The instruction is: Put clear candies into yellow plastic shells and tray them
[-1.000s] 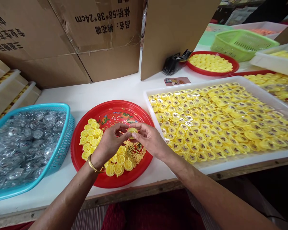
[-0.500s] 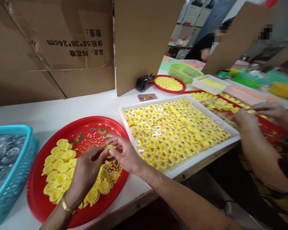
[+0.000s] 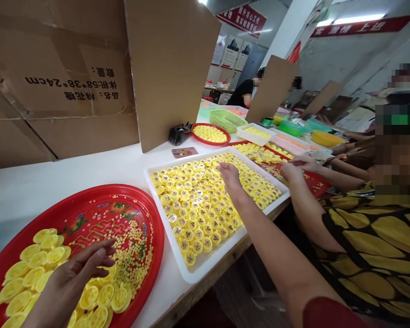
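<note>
My left hand (image 3: 78,273) hovers over the round red tray (image 3: 153,246), fingers loosely stretched and apart, holding nothing visible. Beneath and around it lie small yellow plastic cup-shaped pieces (image 3: 32,277) and many tiny yellow bits (image 3: 131,255). Reaching over the white tray (image 3: 187,275), my right hand (image 3: 230,176) has its fingertips drawn together toward the far left. Whatever is between those fingertips is too small to make out. Rows of yellow pieces with dark printed centres (image 3: 198,232) fill the white tray, some with shiny clear tops.
Tall cardboard sheets (image 3: 171,73) stand behind the table. A small card (image 3: 184,152) and a black object (image 3: 180,133) lie near them. A co-worker's hands (image 3: 294,168) are over a red tray at right. Farther back is a green basket (image 3: 227,120).
My hands were together over the red tray on a yellow piece; they have separated. My right hand moved right, over the white tray, and my left hand opened. The view swung right.
</note>
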{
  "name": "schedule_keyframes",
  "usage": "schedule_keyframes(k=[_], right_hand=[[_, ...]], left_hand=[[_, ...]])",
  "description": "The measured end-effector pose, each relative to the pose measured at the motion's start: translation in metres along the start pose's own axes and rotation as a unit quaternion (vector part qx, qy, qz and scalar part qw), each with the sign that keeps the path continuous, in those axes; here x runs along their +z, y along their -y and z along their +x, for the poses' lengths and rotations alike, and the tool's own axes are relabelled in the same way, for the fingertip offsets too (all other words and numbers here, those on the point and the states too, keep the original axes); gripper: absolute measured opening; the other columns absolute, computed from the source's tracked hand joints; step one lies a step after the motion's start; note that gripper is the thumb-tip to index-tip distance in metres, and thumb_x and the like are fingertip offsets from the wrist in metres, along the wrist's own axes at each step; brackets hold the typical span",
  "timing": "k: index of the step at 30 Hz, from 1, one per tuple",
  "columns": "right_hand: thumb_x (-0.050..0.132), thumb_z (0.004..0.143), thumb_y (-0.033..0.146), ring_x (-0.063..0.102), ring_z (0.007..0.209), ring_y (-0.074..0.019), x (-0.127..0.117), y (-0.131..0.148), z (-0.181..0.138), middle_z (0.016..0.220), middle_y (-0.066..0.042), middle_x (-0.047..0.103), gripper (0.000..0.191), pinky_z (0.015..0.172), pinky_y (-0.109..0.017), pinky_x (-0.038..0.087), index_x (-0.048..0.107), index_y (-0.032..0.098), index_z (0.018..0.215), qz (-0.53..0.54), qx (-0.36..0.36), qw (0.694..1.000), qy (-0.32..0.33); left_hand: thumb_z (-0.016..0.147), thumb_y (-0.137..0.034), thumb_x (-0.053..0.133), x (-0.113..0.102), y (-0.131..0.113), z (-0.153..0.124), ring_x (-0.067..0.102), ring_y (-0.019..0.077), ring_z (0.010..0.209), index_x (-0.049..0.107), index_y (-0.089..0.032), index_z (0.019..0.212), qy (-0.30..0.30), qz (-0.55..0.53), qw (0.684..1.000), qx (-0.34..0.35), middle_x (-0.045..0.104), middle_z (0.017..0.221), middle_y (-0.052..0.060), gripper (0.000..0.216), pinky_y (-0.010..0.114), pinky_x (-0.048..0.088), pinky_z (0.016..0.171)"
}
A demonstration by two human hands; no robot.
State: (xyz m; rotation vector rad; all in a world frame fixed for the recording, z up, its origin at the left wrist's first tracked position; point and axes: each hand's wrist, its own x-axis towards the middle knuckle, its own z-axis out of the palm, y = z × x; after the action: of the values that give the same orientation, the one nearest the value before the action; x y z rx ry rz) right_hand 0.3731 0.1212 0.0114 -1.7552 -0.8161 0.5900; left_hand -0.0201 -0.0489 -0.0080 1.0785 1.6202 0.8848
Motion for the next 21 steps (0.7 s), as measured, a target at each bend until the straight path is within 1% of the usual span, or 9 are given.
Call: schedule_keyframes(k=[2,4,6,8,10,13,17,21], right_hand=[[0.058,0.09,0.03,0.063,0.093,-0.0184,0.009,-0.002,0.027,0.11,-0.007,0.062,0.028,0.079,-0.037,0.055,0.058,0.014,0.113,-0.038,0.012,0.999,0.003],[0.057,0.091,0.033,0.061,0.098,-0.0203,0.02,-0.003,0.045,0.117,-0.009,0.06,0.032,0.082,-0.041,0.053,0.056,0.015,0.118,-0.077,0.022,0.997,0.006],[0.056,0.091,0.033,0.06,0.101,-0.0212,0.031,-0.004,0.058,0.12,-0.009,0.058,0.033,0.084,-0.042,0.052,0.055,0.016,0.12,-0.111,0.03,0.993,0.005],[0.056,0.091,0.033,0.06,0.102,-0.0213,0.037,-0.006,0.067,0.12,-0.009,0.058,0.033,0.085,-0.042,0.052,0.055,0.016,0.12,-0.14,0.033,0.99,0.006],[0.056,0.091,0.033,0.06,0.102,-0.021,0.041,-0.009,0.073,0.121,-0.009,0.058,0.032,0.085,-0.042,0.052,0.056,0.017,0.119,-0.165,0.034,0.986,0.01],[0.056,0.092,0.033,0.06,0.102,-0.0207,0.044,-0.015,0.077,0.121,-0.009,0.058,0.032,0.085,-0.042,0.052,0.056,0.017,0.119,-0.193,0.033,0.98,0.021],[0.056,0.091,0.033,0.06,0.101,-0.0209,0.048,-0.02,0.075,0.12,-0.009,0.058,0.033,0.085,-0.042,0.052,0.056,0.017,0.119,-0.219,0.034,0.975,0.028],[0.056,0.091,0.033,0.06,0.101,-0.0208,0.047,-0.017,0.071,0.12,-0.009,0.058,0.033,0.085,-0.042,0.052,0.056,0.017,0.119,-0.247,0.032,0.968,0.011]], left_hand=[[0.055,-0.072,0.067,0.002,0.007,0.001,0.068,0.0281,0.084,0.074,-0.02,0.096,0.016,0.0,1.0,-0.012,0.074,0.1,0.009,0.066,0.036,0.06,0.067],[0.055,-0.072,0.067,0.002,0.016,0.004,0.069,0.0284,0.084,0.074,-0.021,0.098,0.038,0.009,0.999,-0.025,0.074,0.098,0.009,0.067,0.037,0.06,0.069],[0.059,-0.071,0.066,0.0,0.026,0.008,0.069,0.0281,0.086,0.074,-0.022,0.1,0.063,0.021,0.997,-0.034,0.074,0.1,0.008,0.064,0.037,0.06,0.073],[0.065,-0.068,0.064,-0.003,0.038,0.012,0.069,0.0279,0.087,0.073,-0.024,0.102,0.074,0.03,0.996,-0.035,0.073,0.103,0.008,0.059,0.037,0.06,0.073],[0.069,-0.066,0.062,-0.006,0.047,0.013,0.069,0.0279,0.087,0.073,-0.025,0.103,0.068,0.033,0.997,-0.025,0.073,0.105,0.007,0.054,0.037,0.06,0.072],[0.07,-0.064,0.062,-0.006,0.055,0.013,0.069,0.0279,0.085,0.072,-0.026,0.103,0.057,0.033,0.998,-0.016,0.073,0.104,0.006,0.051,0.037,0.06,0.071],[0.069,-0.065,0.062,-0.004,0.055,0.011,0.069,0.028,0.083,0.073,-0.025,0.102,0.051,0.038,0.998,-0.024,0.074,0.1,0.006,0.052,0.038,0.06,0.071],[0.067,-0.066,0.062,-0.004,0.051,0.012,0.069,0.0287,0.086,0.073,-0.026,0.103,0.069,0.044,0.996,-0.035,0.074,0.102,0.006,0.055,0.039,0.06,0.073]])
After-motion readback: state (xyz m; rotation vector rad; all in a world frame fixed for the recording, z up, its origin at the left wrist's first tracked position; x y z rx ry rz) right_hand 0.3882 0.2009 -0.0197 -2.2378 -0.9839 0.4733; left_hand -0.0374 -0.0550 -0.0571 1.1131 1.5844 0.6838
